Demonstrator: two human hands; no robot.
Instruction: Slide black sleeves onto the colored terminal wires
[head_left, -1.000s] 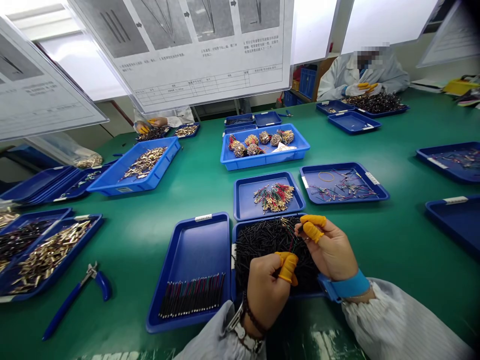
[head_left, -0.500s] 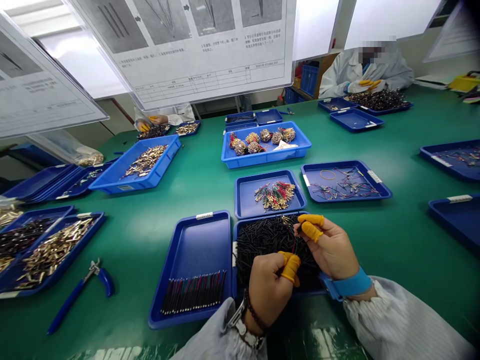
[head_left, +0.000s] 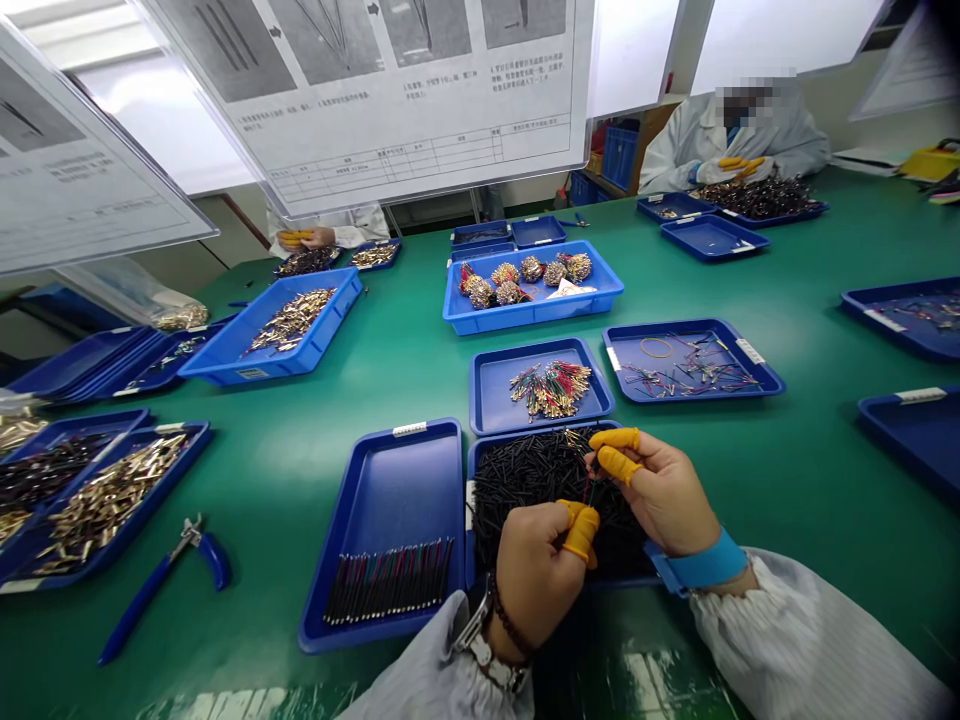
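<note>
My left hand [head_left: 544, 575], in yellow finger cots, pinches thin red and green wires [head_left: 589, 490] above a tray [head_left: 470, 500] of short black sleeves [head_left: 525, 470]. My right hand [head_left: 664, 490], also in yellow finger cots, is closed at the wires' upper end on what looks like a black sleeve, mostly hidden by the fingertips. On the left, a blue tray [head_left: 405, 480] holds a row of sleeved wires [head_left: 390, 580]. Behind the sleeves, another tray [head_left: 487, 400] carries a pile of coloured wires with gold ends [head_left: 551, 390].
Blue-handled cutters [head_left: 169, 580] lie at the left, near trays of gold metal parts [head_left: 112, 495]. A tray [head_left: 694, 395] of loose wires and a lighter blue bin [head_left: 532, 318] of bundles stand farther back. Two co-workers sit across the table; instruction sheets [head_left: 420, 110] hang above.
My right hand has shifted very slightly left and its fingers have moved a little at the wires' upper end. My left hand stays almost still. A co-worker's hands at the far left have moved.
</note>
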